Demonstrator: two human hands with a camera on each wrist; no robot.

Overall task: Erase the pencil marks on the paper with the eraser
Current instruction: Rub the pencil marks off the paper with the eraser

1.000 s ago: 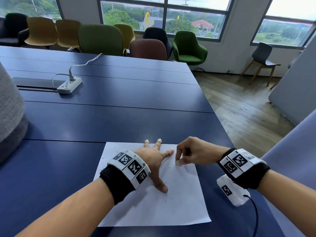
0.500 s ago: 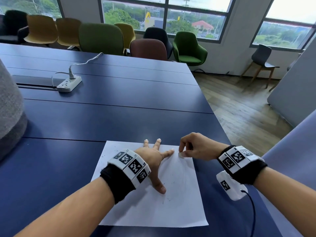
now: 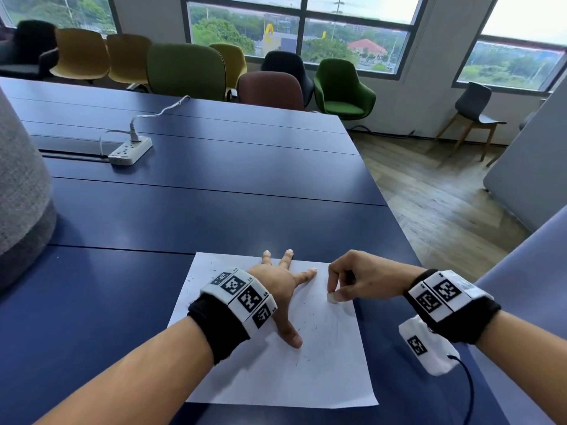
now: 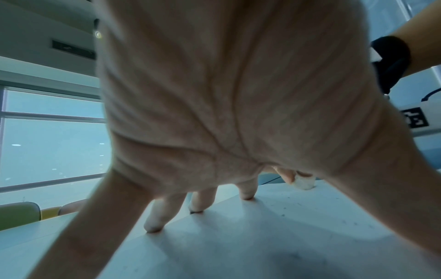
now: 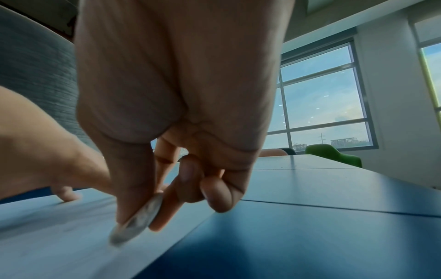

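Observation:
A white sheet of paper (image 3: 322, 369) lies on the dark blue table (image 3: 214, 222) near its front right corner, with faint pencil marks and dark eraser crumbs around its middle. My left hand (image 3: 283, 286) presses flat on the sheet with fingers spread, thumb toward me. My right hand (image 3: 356, 280) pinches a small white eraser (image 3: 332, 297) between thumb and fingers, its tip on the paper near the right edge. The left wrist view shows the eraser (image 4: 304, 182) beyond my spread fingers (image 4: 157, 217). In the right wrist view the eraser (image 5: 136, 224) is blurred against the paper (image 5: 59, 236).
A white power strip (image 3: 130, 151) with its cable lies far back left on the table. A grey fabric object (image 3: 21, 191) stands at the left edge. The table's right edge (image 3: 395, 222) drops to a wooden floor. Several chairs (image 3: 340, 87) line the far side.
My right hand with the eraser slid away toward the paper's far right corner, then came back toward me along the right edge. The left hand stays pressed in place.

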